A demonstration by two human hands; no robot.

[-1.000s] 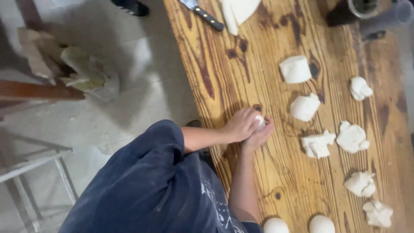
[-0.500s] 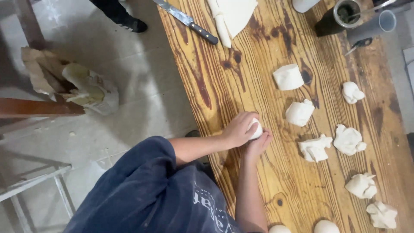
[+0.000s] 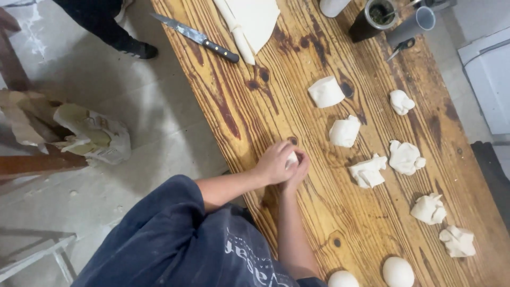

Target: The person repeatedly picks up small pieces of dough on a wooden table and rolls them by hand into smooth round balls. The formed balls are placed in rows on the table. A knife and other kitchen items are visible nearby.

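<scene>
Dough piece sits cupped between both hands at the near left edge of the table, left hand over it, right hand closed beneath. It looks soft, light and easily squashed, best cradled all round. Rough dough lumps lie right; a knife lies far off; nothing obstructs.

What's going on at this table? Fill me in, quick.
A person cups a small piece of dough between the left hand and right hand on the wooden table. Rough dough pieces lie beyond the hands, two smooth balls near the table's edge, and a knife at the far end.
</scene>
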